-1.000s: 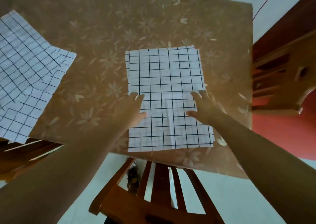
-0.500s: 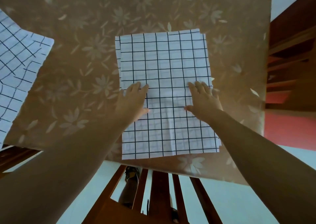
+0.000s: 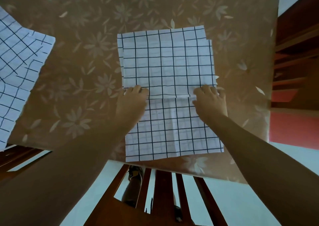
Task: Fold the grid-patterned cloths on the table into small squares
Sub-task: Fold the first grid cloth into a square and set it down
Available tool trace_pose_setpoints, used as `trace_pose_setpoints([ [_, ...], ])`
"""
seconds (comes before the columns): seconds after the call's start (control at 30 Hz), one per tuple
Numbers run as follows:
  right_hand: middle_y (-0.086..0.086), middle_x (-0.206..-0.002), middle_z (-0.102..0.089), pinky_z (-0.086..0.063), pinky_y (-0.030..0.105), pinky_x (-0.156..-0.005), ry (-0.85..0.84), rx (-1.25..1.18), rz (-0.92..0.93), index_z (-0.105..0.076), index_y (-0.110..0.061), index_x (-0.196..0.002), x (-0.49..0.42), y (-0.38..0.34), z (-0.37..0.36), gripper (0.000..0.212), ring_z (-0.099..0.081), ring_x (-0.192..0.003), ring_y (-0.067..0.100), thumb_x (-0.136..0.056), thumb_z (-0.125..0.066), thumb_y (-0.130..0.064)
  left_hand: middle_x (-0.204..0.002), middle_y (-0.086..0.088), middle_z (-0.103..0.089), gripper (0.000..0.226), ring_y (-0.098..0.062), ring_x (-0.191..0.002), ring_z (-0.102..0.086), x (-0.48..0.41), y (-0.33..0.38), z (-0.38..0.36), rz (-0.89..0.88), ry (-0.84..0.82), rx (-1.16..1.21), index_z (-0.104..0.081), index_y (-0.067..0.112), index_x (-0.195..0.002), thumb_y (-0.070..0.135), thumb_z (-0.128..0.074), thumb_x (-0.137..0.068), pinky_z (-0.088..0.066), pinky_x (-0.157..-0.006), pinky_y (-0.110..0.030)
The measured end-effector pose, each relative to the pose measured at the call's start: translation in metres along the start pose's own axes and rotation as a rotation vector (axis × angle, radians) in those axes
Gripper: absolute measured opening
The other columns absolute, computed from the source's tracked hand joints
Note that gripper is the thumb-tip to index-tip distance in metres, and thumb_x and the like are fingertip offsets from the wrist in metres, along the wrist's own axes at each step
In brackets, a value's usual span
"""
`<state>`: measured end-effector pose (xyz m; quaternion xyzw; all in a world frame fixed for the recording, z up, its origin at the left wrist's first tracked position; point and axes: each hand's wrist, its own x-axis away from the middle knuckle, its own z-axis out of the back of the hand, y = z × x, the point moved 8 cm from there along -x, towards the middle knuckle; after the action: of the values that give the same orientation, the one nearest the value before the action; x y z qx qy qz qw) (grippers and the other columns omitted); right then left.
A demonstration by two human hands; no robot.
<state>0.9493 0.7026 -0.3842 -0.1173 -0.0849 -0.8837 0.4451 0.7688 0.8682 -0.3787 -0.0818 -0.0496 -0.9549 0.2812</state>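
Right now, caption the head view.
Left hand and right hand pinch a crease across the grid-patterned cloth on the floral table.

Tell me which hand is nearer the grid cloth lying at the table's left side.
Left. The left hand grips the centre cloth at its left edge, toward the left-side cloth; the right hand grips its right edge, farther away.

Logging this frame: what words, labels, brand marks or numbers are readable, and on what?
None can be read.
The grid-patterned cloth in the middle has only dark lines, no writing.
The second cloth at the left edge is the same.
The table cover has only a pale flower print.
The wooden chair shows no marks.
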Motion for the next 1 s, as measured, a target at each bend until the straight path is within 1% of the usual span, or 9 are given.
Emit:
trace_pose_setpoints([
  [0.07,0.004,-0.113,-0.062,-0.041,0.051,-0.101,0.000,0.010,-0.006,-0.061,-0.019,-0.115,0.004,0.000,0.002,0.027,-0.056,-0.111,0.029,-0.090,-0.061,-0.008,-0.090,0.000,-0.064,0.022,-0.025,-0.082,-0.062,0.004,-0.004,-0.001,-0.012,0.010,0.008,-0.069,0.018,-0.100,0.003,-0.068,-0.084,-0.048,-0.079,-0.041],
  [0.17,0.003,-0.111,-0.062,-0.044,0.048,-0.097,-0.034,-0.030,-0.002,-0.062,-0.019,-0.114,0.011,-0.001,0.002,0.034,-0.055,-0.110,0.028,-0.087,-0.055,0.000,-0.082,0.000,-0.062,0.021,-0.024,-0.074,-0.057,0.010,-0.009,-0.005,0.000,-0.017,0.026,-0.069,0.019,-0.090,-0.002,-0.066,-0.084,-0.049,-0.068,-0.039],
  [0.27,0.006,-0.122,-0.057,-0.044,0.046,-0.095,-0.044,-0.124,-0.072,-0.061,-0.019,-0.113,0.019,0.005,0.000,0.031,-0.051,-0.114,0.029,-0.089,-0.054,-0.002,-0.087,-0.006,-0.061,0.014,-0.028,-0.081,-0.057,0.016,-0.012,-0.005,0.018,-0.024,0.132,-0.071,0.013,-0.092,0.001,-0.064,-0.088,-0.052,-0.063,-0.043],
  [0.4,0.014,-0.150,-0.031,-0.039,0.051,-0.108,-0.036,-0.472,-0.304,-0.059,-0.022,-0.108,0.034,0.023,-0.001,0.011,-0.036,-0.135,0.038,-0.096,-0.060,-0.021,-0.104,-0.004,-0.055,0.010,-0.020,-0.085,-0.054,0.031,-0.021,0.012,0.152,0.019,0.364,-0.071,0.021,-0.098,0.019,-0.062,-0.094,-0.051,-0.075,-0.037],
  [0.5,0.008,-0.139,-0.038,-0.053,0.035,-0.072,-0.094,-0.797,-0.466,-0.061,-0.022,-0.105,0.040,0.033,-0.006,0.010,-0.062,-0.096,0.033,-0.097,-0.061,-0.027,-0.107,-0.007,-0.055,0.005,-0.009,-0.067,-0.050,0.041,-0.031,0.019,0.358,0.023,0.604,-0.070,0.020,-0.097,0.021,-0.065,-0.095,-0.044,-0.054,-0.010],
  [0.57,0.006,-0.130,-0.052,-0.050,0.031,-0.057,-0.043,-0.886,-0.517,-0.063,-0.028,-0.095,0.042,0.040,-0.001,0.005,-0.063,-0.073,0.028,-0.093,-0.060,-0.026,-0.111,-0.009,-0.056,0.012,-0.006,-0.057,-0.049,0.046,-0.034,0.015,0.461,0.014,0.781,-0.070,0.016,-0.101,0.009,-0.067,-0.092,-0.040,-0.041,-0.008],
  [0.67,0.004,-0.125,-0.060,-0.052,0.034,-0.062,0.026,-0.893,-0.532,-0.062,-0.032,-0.086,0.049,0.045,0.007,0.008,-0.064,-0.075,0.026,-0.086,-0.055,-0.028,-0.095,-0.010,-0.059,0.034,-0.003,-0.039,-0.047,0.054,-0.042,0.002,0.602,-0.034,0.977,-0.066,0.012,-0.115,-0.008,-0.063,-0.087,-0.037,-0.033,-0.015],
  [0.8,0.003,-0.130,-0.048,-0.049,0.032,-0.061,0.086,-0.945,-0.536,-0.063,-0.026,-0.093,0.060,0.050,0.019,0.006,-0.061,-0.075,0.028,-0.091,-0.065,-0.020,-0.098,-0.003,-0.061,0.042,-0.011,-0.060,-0.056,0.065,-0.060,-0.002,0.709,-0.075,1.038,-0.065,0.016,-0.117,-0.004,-0.070,-0.080,-0.047,-0.045,-0.024],
  [1.0,0.010,-0.087,-0.069,-0.051,0.033,-0.053,-0.082,-0.963,-0.538,-0.068,-0.014,-0.108,0.080,0.051,0.017,0.020,-0.058,-0.057,0.020,-0.090,-0.070,-0.023,-0.080,-0.004,-0.058,0.027,-0.016,-0.062,-0.053,0.085,-0.062,0.012,0.713,-0.113,0.976,-0.070,0.010,-0.107,-0.006,-0.064,-0.085,-0.044,-0.049,-0.025],
])
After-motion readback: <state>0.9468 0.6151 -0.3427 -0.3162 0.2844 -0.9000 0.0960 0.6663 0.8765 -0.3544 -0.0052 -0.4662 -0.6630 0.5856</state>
